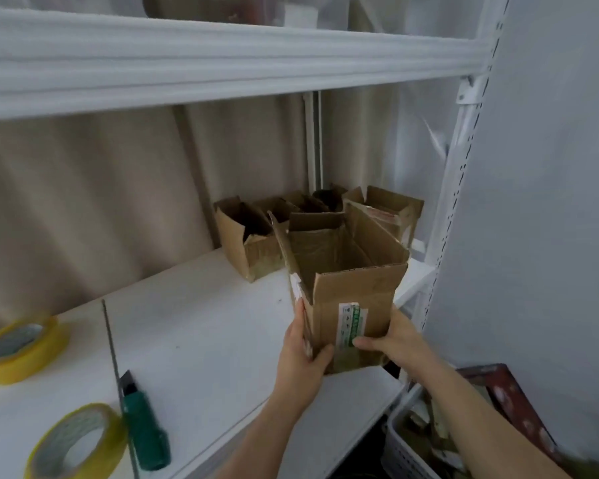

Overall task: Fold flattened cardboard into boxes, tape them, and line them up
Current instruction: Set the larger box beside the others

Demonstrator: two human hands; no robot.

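**Two hands hold an open box at the shelf edge**

A person holds a cardboard box (pixel 346 292) with both hands. The box sits at the front edge of a white shelf (pixel 204 340), near its right end. Its top is open and faces up. The flaps stand up around the opening. The inside looks empty, with only the brown bottom showing. The box is longer from front to back than from side to side, so its long way runs away from the person. A white and green label (pixel 351 323) is stuck on the near side.

The left hand (pixel 303 361) grips the near left corner of the box. Its fingers lie flat up the left side and its thumb curls onto the near side. The right hand (pixel 391 340) holds the near right corner low down. Its thumb presses on the near side just under the label, and its fingers wrap round the right side, out of sight.

Behind this box, more open boxes (pixel 253 243) stand in a row at the back of the shelf. What is in them is too dark to tell.

On the left of the shelf lie two rolls of yellow tape (pixel 21 347) and a green-handled tool (pixel 142 430). Down at the right, a white basket (pixel 405 444) holds scraps that look like cardboard.
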